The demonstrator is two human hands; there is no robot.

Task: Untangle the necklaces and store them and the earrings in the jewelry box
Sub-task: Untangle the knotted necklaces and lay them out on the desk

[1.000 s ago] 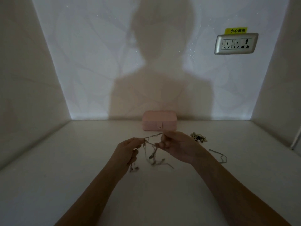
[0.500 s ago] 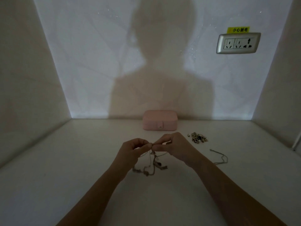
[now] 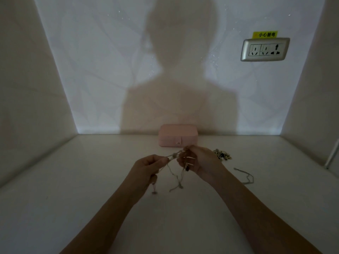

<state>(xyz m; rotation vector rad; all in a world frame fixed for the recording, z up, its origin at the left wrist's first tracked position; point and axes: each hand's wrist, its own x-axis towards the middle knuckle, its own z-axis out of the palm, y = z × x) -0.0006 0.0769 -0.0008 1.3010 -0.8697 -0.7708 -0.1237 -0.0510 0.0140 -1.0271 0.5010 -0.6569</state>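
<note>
A tangle of thin pale necklaces [image 3: 175,177] hangs between my hands above the white tabletop, with loose ends dangling down. My left hand [image 3: 146,167] pinches one strand at the left. My right hand [image 3: 197,162] pinches the chains a little higher and to the right. The pink jewelry box [image 3: 178,135] sits closed against the back wall, just beyond my hands. A small heap of earrings [image 3: 222,154] lies to the right of my right hand. Another single chain [image 3: 245,176] lies on the table farther right.
The white table [image 3: 91,198] sits in a niche with side walls left and right. A silver power socket [image 3: 265,49] with a yellow label is on the back wall at the upper right. A pale rod [image 3: 333,154] leans at the right edge.
My hands, close together half a second ago, have drawn apart. The right hand has risen toward the box, stretching a strand between them, and the dangling ends have lifted.
</note>
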